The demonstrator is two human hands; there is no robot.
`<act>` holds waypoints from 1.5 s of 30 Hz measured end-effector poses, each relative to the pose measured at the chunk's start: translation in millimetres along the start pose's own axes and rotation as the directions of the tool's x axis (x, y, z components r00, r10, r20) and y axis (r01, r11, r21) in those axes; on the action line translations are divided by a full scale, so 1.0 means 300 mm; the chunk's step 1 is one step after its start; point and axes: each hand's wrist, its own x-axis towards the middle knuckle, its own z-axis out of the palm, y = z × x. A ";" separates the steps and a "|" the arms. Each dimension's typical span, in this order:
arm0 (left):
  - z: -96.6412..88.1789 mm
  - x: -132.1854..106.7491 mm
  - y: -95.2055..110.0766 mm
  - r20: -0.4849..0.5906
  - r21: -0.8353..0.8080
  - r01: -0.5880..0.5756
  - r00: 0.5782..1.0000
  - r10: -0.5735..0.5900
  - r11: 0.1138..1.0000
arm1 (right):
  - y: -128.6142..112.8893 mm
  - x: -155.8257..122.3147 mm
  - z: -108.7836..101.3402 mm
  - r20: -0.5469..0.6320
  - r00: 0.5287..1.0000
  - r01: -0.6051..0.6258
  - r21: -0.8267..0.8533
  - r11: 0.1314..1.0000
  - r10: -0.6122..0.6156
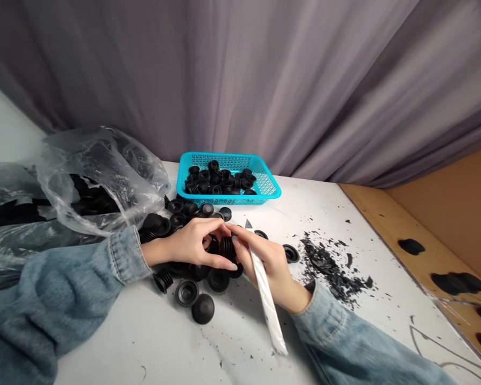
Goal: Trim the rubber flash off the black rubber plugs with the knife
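Bench [144, 342], white, one, catalogued by a clock dial centred on the two hands, twelve pointing away from the person. Item: left hand [190, 243], at nine on the centre, curved, fingers above and thumb below a ribbed black piece [226, 247]; the grip presumably steadies it, though the fingertips are partly hidden. Item: right hand [270, 262], at three on the centre, closed around a white-wrapped blade [269, 310], its pointed tip near the piece and its tail toward five; the wrapping probably serves as a handle, and the hands sit together, it seems, so that piece and edge can meet under control. Item: loose black pieces [218, 279], many, heaped beneath and around the left hand, likely for easy pick-up; at seven lie one domed piece [203, 308] and, touching or nearly so, one ring-faced piece [187, 292]. Item: blue basket [228, 200], at twelve, holding further black pieces [224, 184], apparently set there to keep them apart from the heap. Item: clear plastic bag [68, 152], between nine and ten, dark contents within, mouth facing unclear. Item: black scraps [328, 264], between three and four, gathered in a patch, seemingly kept to that side, away from the heap. Backdrop: grey curtain [240, 80], at twelve beyond the basket.
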 end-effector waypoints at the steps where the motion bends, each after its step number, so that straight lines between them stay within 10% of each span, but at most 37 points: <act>1: 0.003 0.000 0.000 -0.015 0.018 -0.030 0.999 0.031 0.999 | -0.005 0.000 -0.001 0.012 1.000 -0.001 -0.005 1.000 0.001; 10: 0.016 -0.015 0.002 0.105 -0.027 -0.064 0.992 0.066 0.998 | -0.036 0.012 0.001 0.224 0.974 -0.024 0.019 1.000 0.019; 20: 0.005 0.005 0.015 0.184 -0.055 -0.138 0.972 0.146 0.989 | -0.049 0.038 -0.007 0.246 0.884 -0.445 0.186 0.876 0.397; 31: 0.000 0.003 0.010 0.199 -0.030 -0.153 0.968 0.156 0.988 | -0.032 0.030 -0.016 0.222 0.898 -0.419 0.165 0.893 0.380; 45: 0.004 0.002 0.030 0.128 -0.050 -0.125 0.983 0.130 0.991 | -0.019 0.044 -0.014 0.394 0.660 -0.731 0.533 0.426 0.640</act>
